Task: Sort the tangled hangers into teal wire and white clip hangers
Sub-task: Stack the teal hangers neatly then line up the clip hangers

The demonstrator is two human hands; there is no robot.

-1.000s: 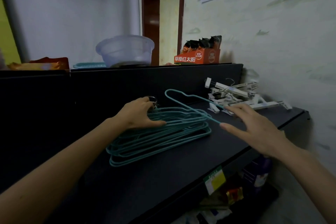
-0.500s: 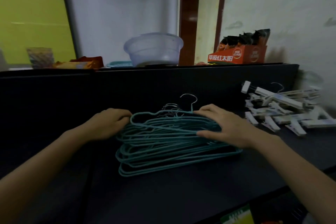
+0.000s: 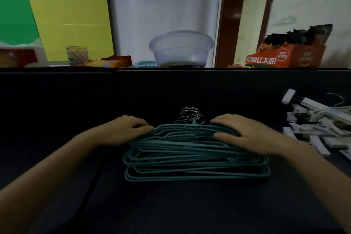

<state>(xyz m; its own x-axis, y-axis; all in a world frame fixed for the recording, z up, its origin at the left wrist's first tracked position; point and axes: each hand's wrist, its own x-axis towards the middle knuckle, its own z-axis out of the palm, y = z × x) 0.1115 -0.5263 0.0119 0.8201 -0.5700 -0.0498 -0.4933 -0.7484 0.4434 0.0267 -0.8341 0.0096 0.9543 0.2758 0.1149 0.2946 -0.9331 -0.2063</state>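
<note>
One stack of teal wire hangers (image 3: 195,157), one pile of white clip hangers (image 3: 319,125), two hands, left hand (image 3: 121,132), right hand (image 3: 254,136), one clear basin (image 3: 180,49)

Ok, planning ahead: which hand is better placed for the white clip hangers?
Probably right: the right hand holds the teal hangers at the end nearest the white clip hangers; the left hand holds the far end.
</note>
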